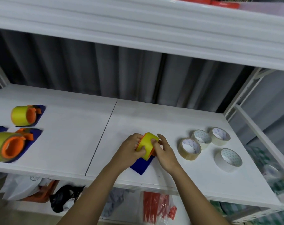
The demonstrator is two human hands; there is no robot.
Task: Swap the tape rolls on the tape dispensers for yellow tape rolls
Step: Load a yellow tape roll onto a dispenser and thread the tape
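Observation:
A yellow tape roll (148, 144) sits on a blue and orange tape dispenser (142, 165) near the front of the white shelf (154, 117). My left hand (132, 151) grips the roll's left side, thumb across its face. My right hand (164, 151) holds the right side, thumb pressed on the yellow band. Two more dispensers carrying yellow rolls lie at the far left, one at the back (25, 115) and one nearer (9, 146). Several clear tape rolls (189, 148) lie loose to the right of my hands.
An upper shelf (154, 30) overhangs the work surface, with red tape rolls (224, 3) on top. A white frame post (245, 96) stands at the right. Bags and red packets (156, 207) fill the shelf below. A seam (102, 135) splits the shelf board.

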